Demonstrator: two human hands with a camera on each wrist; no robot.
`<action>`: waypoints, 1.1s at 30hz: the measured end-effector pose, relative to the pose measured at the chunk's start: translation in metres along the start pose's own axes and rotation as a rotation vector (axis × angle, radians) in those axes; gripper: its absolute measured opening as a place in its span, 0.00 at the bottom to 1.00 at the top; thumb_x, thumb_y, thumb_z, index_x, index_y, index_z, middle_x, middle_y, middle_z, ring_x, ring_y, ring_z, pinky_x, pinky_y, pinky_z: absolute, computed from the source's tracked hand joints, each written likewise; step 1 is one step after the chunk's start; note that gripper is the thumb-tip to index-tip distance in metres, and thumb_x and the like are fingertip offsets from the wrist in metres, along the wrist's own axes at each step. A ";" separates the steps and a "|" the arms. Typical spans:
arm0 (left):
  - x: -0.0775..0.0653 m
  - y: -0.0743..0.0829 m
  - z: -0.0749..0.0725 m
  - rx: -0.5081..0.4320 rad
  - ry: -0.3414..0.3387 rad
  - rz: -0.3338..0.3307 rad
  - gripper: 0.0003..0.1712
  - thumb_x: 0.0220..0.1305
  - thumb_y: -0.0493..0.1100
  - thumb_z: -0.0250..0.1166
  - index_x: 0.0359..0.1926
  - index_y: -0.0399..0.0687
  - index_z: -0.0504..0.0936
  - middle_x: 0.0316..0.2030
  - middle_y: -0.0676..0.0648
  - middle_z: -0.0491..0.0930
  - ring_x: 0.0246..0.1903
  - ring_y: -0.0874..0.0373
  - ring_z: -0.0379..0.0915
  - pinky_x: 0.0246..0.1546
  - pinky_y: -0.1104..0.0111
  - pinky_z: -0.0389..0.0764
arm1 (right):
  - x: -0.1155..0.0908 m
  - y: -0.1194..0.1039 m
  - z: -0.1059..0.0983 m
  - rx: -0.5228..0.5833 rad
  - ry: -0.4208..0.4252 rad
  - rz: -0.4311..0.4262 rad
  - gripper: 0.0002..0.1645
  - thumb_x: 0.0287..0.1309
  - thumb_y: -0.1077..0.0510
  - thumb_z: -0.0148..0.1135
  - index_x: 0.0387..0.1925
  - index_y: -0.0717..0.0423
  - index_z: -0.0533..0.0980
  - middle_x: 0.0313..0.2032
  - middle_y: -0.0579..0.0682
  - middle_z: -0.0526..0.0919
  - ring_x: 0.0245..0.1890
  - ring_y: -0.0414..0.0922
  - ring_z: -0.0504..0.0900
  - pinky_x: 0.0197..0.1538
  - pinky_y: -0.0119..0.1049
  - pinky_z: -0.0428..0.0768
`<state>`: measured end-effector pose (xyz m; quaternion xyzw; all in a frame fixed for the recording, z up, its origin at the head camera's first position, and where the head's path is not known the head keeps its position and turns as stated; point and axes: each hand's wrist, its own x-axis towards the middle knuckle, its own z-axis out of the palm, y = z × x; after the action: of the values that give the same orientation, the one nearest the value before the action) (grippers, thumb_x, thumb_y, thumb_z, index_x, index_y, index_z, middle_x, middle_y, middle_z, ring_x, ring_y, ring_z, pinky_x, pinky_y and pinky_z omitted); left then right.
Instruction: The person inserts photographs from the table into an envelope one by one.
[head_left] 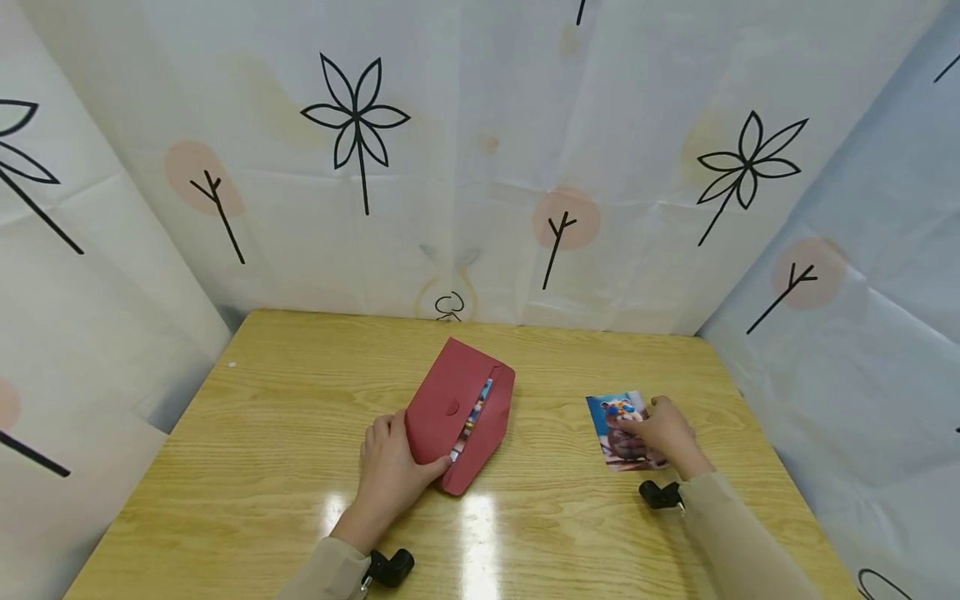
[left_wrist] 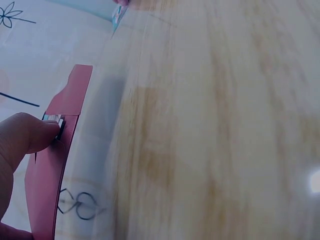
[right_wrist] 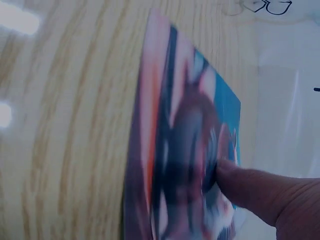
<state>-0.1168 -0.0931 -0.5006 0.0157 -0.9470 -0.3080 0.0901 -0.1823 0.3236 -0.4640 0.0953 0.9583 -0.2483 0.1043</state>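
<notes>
A red envelope [head_left: 442, 392] with its flap folded back is gripped by my left hand [head_left: 392, 467] near the middle of the table. Colourful picture cards [head_left: 474, 417] show through its slit, where the thumb presses in the left wrist view. At the right, my right hand [head_left: 666, 437] pinches a picture card [head_left: 611, 417], blue at the top with a colourful animal-like figure. In the right wrist view the thumb [right_wrist: 250, 187] lies on the card's printed face. The fingers beneath that card are hidden.
Both hands work over a wooden table [head_left: 300, 375] with glare near its front edge. A patterned white cloth [head_left: 465, 167] hangs behind and at both sides. A tiny white speck [head_left: 232, 364] lies at the back left. Black wrist devices [head_left: 392, 568] sit by both sleeves.
</notes>
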 end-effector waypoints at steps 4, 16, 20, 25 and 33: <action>-0.001 0.000 0.000 -0.002 0.006 0.004 0.61 0.38 0.64 0.77 0.64 0.30 0.64 0.53 0.34 0.65 0.51 0.40 0.60 0.53 0.48 0.63 | -0.001 -0.004 0.001 0.094 -0.047 -0.043 0.38 0.66 0.53 0.57 0.63 0.79 0.58 0.48 0.73 0.74 0.37 0.56 0.78 0.40 0.50 0.76; -0.001 0.000 -0.002 -0.001 -0.001 0.001 0.61 0.38 0.64 0.77 0.64 0.29 0.64 0.52 0.34 0.65 0.51 0.40 0.60 0.53 0.49 0.63 | -0.002 -0.015 0.005 0.284 -0.074 -0.085 0.23 0.70 0.58 0.50 0.57 0.72 0.67 0.51 0.69 0.74 0.48 0.58 0.76 0.42 0.46 0.78; -0.002 -0.001 -0.001 -0.004 -0.001 0.000 0.61 0.38 0.64 0.77 0.64 0.29 0.64 0.52 0.34 0.66 0.51 0.41 0.60 0.52 0.49 0.63 | -0.004 -0.023 0.005 0.353 -0.062 -0.107 0.21 0.71 0.58 0.50 0.57 0.71 0.68 0.50 0.66 0.75 0.45 0.55 0.76 0.40 0.43 0.78; -0.002 -0.001 -0.001 -0.010 -0.001 -0.002 0.61 0.38 0.64 0.77 0.64 0.30 0.64 0.52 0.34 0.65 0.51 0.41 0.60 0.53 0.49 0.63 | -0.005 -0.033 0.004 0.439 -0.041 -0.132 0.18 0.71 0.58 0.50 0.53 0.69 0.69 0.44 0.61 0.77 0.40 0.50 0.77 0.44 0.48 0.78; -0.002 -0.002 0.000 -0.001 0.001 -0.001 0.60 0.38 0.65 0.77 0.64 0.30 0.65 0.52 0.35 0.65 0.50 0.41 0.60 0.52 0.49 0.64 | -0.007 -0.047 0.001 0.568 -0.024 -0.117 0.16 0.73 0.58 0.47 0.50 0.68 0.68 0.41 0.58 0.79 0.40 0.51 0.78 0.46 0.47 0.76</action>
<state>-0.1152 -0.0941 -0.5019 0.0163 -0.9468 -0.3086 0.0905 -0.1867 0.2819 -0.4414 0.0624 0.8529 -0.5134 0.0705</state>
